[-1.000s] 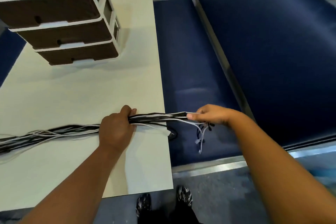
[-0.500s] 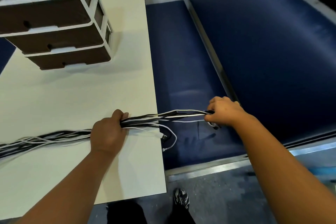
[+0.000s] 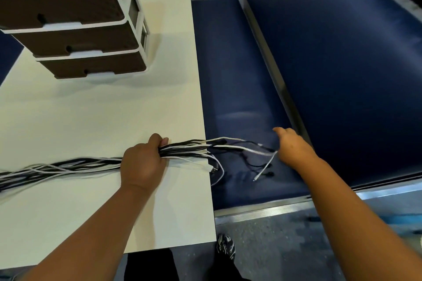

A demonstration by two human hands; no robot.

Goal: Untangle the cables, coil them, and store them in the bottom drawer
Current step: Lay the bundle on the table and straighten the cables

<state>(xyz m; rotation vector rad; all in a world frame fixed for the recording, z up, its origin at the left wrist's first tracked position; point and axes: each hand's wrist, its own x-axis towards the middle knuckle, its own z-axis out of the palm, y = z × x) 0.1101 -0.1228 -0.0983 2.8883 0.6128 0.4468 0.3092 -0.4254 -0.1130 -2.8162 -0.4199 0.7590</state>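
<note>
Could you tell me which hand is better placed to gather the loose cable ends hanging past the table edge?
The right hand. It hovers open beside the dangling ends of the black and white cable bundle over the blue bench seat, while the left hand is clamped around the bundle on the white table.

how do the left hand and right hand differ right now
The left hand is closed in a fist around the cable bundle; the right hand is open, gripping nothing. The left hand sits over the table; the right hand hangs past its edge, over the blue bench seat. Both are bare and level with the cables' loose ends.
</note>
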